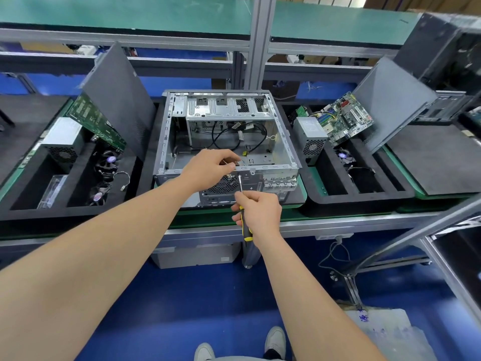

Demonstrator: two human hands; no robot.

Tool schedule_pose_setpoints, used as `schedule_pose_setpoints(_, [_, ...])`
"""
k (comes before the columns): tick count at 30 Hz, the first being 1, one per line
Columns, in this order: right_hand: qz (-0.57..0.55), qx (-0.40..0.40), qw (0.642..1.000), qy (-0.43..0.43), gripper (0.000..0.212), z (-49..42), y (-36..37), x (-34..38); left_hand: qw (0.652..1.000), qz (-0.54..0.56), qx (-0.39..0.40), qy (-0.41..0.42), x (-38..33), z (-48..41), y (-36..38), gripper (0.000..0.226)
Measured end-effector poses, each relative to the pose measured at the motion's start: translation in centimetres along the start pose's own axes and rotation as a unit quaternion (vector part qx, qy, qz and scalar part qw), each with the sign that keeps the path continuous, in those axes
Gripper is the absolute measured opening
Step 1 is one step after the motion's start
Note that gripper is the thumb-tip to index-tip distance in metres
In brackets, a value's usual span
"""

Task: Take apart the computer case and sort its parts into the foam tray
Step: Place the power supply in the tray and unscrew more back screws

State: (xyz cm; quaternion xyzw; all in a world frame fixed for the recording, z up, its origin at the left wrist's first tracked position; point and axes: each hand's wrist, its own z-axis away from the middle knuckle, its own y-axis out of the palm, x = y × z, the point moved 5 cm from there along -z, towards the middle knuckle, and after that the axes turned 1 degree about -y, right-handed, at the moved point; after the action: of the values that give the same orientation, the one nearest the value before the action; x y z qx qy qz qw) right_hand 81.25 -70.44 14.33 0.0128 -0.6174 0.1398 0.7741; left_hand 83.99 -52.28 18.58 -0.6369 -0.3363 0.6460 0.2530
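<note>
Computer case (270, 142) is seen lying open on its side at the middle of the table (294, 215), close to the front edge, with its perforated rear panel turned toward the person. Loose black cables are visible inside the bare metal shell. The left hand (210, 165) is placed on the near top rim of the case, its fingers curled onto that rim; whether a small part is also pinched there cannot be told. The right hand (260, 212) is held just in front of the rear panel, clenched round the yellow and black handle of a screwdriver (247, 234), whose shaft is pointed up at the panel just below the left hand's fingertips. A foam tray (78, 212) is set touching the case toward the left edge of the table, with a power supply (62, 142), a green board (96, 121) and fans (108, 162) in it. Another foam tray (351, 204) on the right side carries a motherboard (346, 118) and a grey side panel (390, 100), leaned upright.
</note>
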Motion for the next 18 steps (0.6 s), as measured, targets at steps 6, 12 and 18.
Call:
schedule_pose_setpoints(6, [-0.272,0.157,0.932,0.181,0.029,0.0,1.4,-1.2,0.999,-0.025,0.028,0.003,-0.1,0.3,-0.2,0.024])
schedule_pose_setpoints(12, [-0.493,0.273,0.781,0.269,0.025,0.2,1.4,-0.9,0.999,-0.011,0.028,0.012,-0.3,0.3,-0.3,0.030])
schedule_pose_setpoints(18, [-0.495,0.261,0.789,0.254,0.021,0.3,2.2,-1.1,1.000,-0.010,0.029,0.006,-0.3,0.2,-0.4,0.032])
